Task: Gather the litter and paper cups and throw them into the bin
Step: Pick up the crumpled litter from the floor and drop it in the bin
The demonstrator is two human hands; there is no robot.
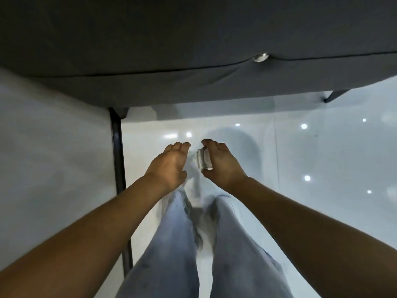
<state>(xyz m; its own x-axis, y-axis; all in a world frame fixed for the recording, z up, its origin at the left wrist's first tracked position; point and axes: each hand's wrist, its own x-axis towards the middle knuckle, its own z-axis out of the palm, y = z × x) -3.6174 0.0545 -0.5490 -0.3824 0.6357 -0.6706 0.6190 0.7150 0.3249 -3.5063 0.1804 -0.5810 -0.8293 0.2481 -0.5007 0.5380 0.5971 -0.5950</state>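
Both arms are reaching forward and down over a glossy white floor [300, 151], toward twelve o'clock. The right hand [221, 161] is grasping a small crumpled piece of litter [203, 159], pale and blurred, its fingers [211, 144] curling over the top and the thumb sitting underneath. At nine o'clock from it, just beside, the left hand [169, 164] is hanging released, holding nothing. A dark grey sofa [193, 50] is filling the frame's top.

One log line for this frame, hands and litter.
stage: gathering | right hand: grips crumpled litter | left hand: open, empty | bin: not in view
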